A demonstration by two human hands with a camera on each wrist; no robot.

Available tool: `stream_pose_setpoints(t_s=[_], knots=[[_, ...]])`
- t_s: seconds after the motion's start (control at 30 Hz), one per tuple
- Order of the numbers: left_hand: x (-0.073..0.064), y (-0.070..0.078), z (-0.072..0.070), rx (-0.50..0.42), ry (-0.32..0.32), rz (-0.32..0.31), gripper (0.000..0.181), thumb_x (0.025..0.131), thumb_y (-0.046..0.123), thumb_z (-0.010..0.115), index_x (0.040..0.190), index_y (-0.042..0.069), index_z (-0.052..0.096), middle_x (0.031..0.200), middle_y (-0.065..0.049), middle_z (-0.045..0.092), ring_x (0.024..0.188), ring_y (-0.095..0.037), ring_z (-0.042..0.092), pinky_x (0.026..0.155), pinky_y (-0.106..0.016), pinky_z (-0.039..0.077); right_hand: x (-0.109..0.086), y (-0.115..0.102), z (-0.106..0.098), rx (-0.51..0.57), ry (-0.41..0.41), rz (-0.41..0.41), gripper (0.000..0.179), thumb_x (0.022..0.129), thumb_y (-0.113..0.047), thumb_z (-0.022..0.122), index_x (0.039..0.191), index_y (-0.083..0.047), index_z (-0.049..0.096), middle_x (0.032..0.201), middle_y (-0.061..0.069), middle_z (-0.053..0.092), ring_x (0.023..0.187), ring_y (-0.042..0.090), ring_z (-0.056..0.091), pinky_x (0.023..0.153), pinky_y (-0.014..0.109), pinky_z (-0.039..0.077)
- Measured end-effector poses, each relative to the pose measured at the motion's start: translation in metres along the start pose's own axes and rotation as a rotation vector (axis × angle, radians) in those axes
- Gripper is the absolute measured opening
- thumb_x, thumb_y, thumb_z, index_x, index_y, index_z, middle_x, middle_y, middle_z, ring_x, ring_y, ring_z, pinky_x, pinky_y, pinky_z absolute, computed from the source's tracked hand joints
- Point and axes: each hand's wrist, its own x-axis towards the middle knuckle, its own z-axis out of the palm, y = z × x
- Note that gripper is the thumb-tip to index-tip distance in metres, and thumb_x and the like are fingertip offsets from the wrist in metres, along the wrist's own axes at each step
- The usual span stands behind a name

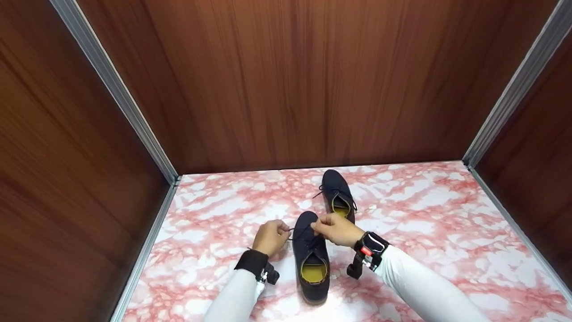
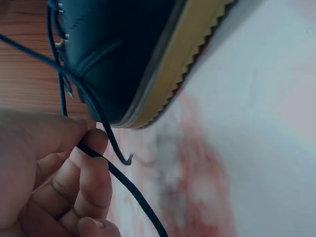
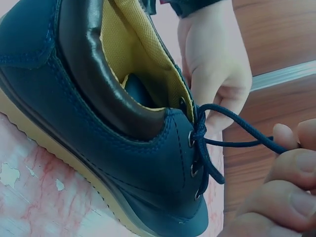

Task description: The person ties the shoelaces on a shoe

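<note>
A dark navy lace-up shoe [image 1: 305,223] with a yellow lining stands toe-away between both hands. On its left side my left hand [image 1: 270,237] pinches a shoelace [image 2: 133,190] between thumb and forefinger, a length hanging past the fingers. Over the shoe's right side, my right hand [image 1: 337,228] grips part of the lace, drawn out from the knot [image 3: 199,131] above the eyelets. The tan sole [image 2: 163,84] has a serrated edge. Behind the right hand is the matching shoe [image 1: 333,181], its heel partly hidden.
Both shoes stand on a red-and-white marbled surface [image 1: 214,250]. A brown wood-grain panel [image 1: 286,89] rises at the back, with similar panels on the left [image 1: 67,179] and right [image 1: 532,179]. Grey metal strips [image 1: 147,138] run along the corners.
</note>
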Motion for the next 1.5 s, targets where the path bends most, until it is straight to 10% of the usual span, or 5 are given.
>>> stream_pose_setpoints(t_s=[0.5, 0.9, 1.3, 1.5], knots=[[-0.008, 0.016, -0.026, 0.029, 0.008, -0.033, 0.017, 0.092, 0.026, 0.075, 0.077, 0.019, 0.071, 0.072, 0.006, 0.067, 0.066, -0.008, 0.058, 0.068, -0.030, 0.050, 0.002, 0.007, -0.005, -0.042, 0.122, 0.034, 0.031, 0.101, -0.021, 0.062, 0.085, 0.005, 0.071, 0.054, -0.011, 0.045, 0.050, 0.004, 0.040, 0.048, 0.020, 0.031], [-0.017, 0.030, -0.044, -0.040, -0.127, -0.055, 0.023, 0.093, 0.030, 0.076, 0.073, 0.019, 0.070, 0.061, 0.009, 0.066, 0.054, -0.007, 0.056, 0.054, -0.024, 0.045, 0.004, 0.012, -0.008, -0.045, 0.143, 0.038, 0.029, 0.099, -0.017, 0.062, 0.084, 0.006, 0.071, 0.053, -0.012, 0.046, 0.049, 0.003, 0.041, 0.047, 0.019, 0.033], [-0.027, 0.054, -0.042, -0.534, -0.384, -0.198, 0.018, 0.094, 0.019, 0.075, 0.094, 0.002, 0.071, 0.073, -0.007, 0.074, 0.054, -0.008, 0.068, 0.047, -0.019, 0.053, 0.006, 0.009, -0.008, -0.016, 0.130, 0.058, 0.027, 0.098, -0.016, 0.061, 0.086, 0.007, 0.071, 0.052, -0.011, 0.045, 0.047, 0.003, 0.040, 0.046, 0.018, 0.033], [-0.031, 0.067, -0.025, -0.934, -0.489, -0.299, 0.010, 0.101, 0.010, 0.067, 0.098, 0.007, 0.058, 0.080, -0.004, 0.076, 0.063, -0.005, 0.072, 0.058, -0.018, 0.059, 0.005, 0.005, -0.009, 0.001, 0.121, 0.068, 0.027, 0.099, -0.016, 0.061, 0.087, 0.005, 0.072, 0.052, -0.011, 0.043, 0.046, 0.002, 0.039, 0.044, 0.018, 0.033]])
